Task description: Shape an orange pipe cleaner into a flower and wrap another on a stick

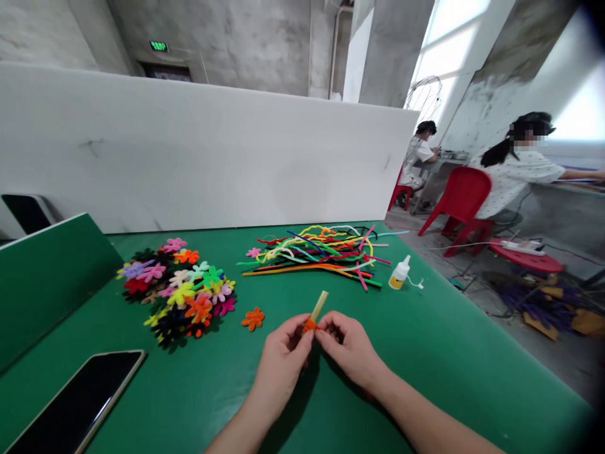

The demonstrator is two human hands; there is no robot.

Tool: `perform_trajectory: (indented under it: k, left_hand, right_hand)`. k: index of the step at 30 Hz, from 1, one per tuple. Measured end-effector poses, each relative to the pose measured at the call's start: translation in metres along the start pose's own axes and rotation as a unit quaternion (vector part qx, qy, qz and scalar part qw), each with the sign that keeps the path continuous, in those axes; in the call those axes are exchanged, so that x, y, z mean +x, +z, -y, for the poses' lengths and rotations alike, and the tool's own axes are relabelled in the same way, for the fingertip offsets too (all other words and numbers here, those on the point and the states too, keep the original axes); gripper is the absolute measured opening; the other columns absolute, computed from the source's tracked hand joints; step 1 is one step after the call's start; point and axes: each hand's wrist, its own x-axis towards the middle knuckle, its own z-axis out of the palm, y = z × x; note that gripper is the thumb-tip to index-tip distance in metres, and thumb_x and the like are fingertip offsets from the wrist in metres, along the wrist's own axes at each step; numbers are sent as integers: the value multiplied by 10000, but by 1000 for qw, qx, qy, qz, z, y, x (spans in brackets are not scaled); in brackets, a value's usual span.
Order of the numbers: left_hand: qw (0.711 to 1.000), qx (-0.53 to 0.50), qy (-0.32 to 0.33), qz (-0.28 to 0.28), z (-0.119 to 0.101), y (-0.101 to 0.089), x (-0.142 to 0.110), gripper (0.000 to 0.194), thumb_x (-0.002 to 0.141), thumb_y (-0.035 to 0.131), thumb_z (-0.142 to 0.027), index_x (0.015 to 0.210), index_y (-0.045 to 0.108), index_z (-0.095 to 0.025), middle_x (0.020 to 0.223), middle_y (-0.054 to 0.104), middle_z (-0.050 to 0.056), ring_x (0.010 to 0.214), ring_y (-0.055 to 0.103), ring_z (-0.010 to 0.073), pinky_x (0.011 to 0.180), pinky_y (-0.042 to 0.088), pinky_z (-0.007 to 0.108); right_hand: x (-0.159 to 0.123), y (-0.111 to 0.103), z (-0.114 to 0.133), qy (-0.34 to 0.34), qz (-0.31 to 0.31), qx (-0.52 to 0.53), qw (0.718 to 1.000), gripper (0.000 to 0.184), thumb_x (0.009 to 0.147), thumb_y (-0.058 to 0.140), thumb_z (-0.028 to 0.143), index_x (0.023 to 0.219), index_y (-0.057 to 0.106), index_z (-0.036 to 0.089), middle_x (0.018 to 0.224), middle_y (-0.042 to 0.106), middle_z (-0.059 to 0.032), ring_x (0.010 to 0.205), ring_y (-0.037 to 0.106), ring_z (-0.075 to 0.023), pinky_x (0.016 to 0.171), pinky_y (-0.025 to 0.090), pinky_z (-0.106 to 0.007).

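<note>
My left hand (283,356) and my right hand (347,343) meet over the green table (425,353), both pinched closed on a small wooden stick (319,305) with orange pipe cleaner (309,325) wound round its lower end. The stick's bare tip points up and away from me. A single orange felt flower (253,318) lies on the cloth just left of my hands.
A heap of coloured felt flowers (182,290) sits at the left, a pile of coloured pipe cleaners (321,252) at the back, a small glue bottle (399,274) beside it. A dark phone (80,400) lies near left. Two people sit on red chairs (460,198) at right.
</note>
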Motion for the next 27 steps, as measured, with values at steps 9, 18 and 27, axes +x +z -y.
perform_trajectory:
  k: [9, 18, 27]
  left_hand:
    - [1000, -20, 14, -20, 0, -3, 4, 216, 668, 627, -267, 828, 619, -123, 491, 507, -60, 383, 365, 32, 372, 273, 145]
    - [999, 28, -7, 13, -6, -4, 1, 224, 681, 601, -289, 818, 624, -114, 511, 536, -39, 379, 397, 52, 364, 303, 162]
    - [960, 217, 172, 45, -1, 0, -6, 194, 761, 501, -217, 882, 636, -145, 852, 678, 68, 764, 612, 176, 718, 475, 281]
  right_hand:
    - [-2, -1, 4, -11, 7, 4, 1000, 102, 756, 507, 233, 721, 532, 141, 569, 443, 36, 509, 376, -87, 482, 328, -202]
    - [3, -13, -3, -36, -69, 23, 997, 201, 770, 514, 330, 763, 581, 141, 702, 535, -17, 615, 472, -123, 567, 381, -229]
    - [1, -6, -4, -3, -5, 82, 997, 249, 738, 548, 348, 684, 574, 106, 621, 504, -4, 564, 435, -110, 527, 356, -224]
